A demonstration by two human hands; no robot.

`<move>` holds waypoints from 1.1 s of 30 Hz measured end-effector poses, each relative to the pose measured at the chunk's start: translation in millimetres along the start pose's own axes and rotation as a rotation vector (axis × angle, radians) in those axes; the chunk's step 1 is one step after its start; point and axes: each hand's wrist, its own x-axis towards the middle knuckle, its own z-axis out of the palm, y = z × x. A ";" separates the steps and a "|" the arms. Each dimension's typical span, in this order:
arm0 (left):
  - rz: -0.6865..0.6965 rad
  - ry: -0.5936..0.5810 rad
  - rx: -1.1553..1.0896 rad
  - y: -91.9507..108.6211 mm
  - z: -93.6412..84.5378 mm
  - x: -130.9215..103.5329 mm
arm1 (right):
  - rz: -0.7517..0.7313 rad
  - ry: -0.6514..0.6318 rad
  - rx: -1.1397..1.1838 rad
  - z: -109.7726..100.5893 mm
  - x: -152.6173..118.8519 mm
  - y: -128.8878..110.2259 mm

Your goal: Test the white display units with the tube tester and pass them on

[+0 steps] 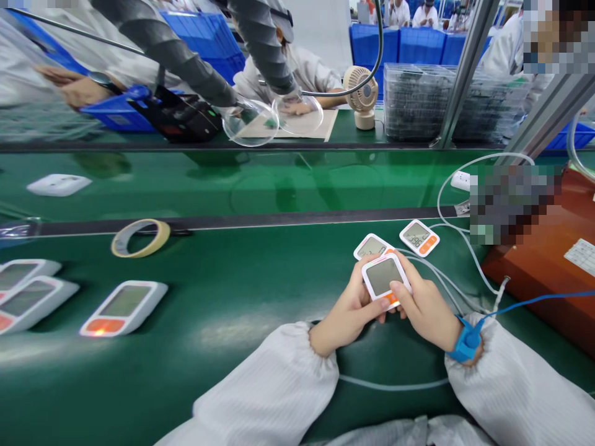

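Both hands hold one white device with a grey, blank-looking screen and orange buttons (pixel 383 275). My left hand (pixel 346 313) grips its left side, thumb on the lower edge by the orange buttons. From the right, my right hand (pixel 425 306) is wrapped round it, thumb at the screen's lower right corner; a blue strap circles that wrist. Just behind the held device lies a similar one (pixel 370 246), partly covered by it. Another device (pixel 419 238) with digits on its screen rests to the right of that. A single device (pixel 124 308) lies on the green table at the left.
Two overlapping devices (pixel 35 300) lie at the far left. A tape roll (pixel 141 238) sits near the dark rail. Cables run beside an orange-brown box (pixel 548 260) at right. Across the green belt (pixel 279 186) are a fan (pixel 361 93), clear trays (pixel 413 105) and other people.
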 end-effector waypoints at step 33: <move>-0.027 0.006 0.006 -0.2 0.8 -0.6 | -0.014 -0.004 -0.130 -3.7 1.3 -4.1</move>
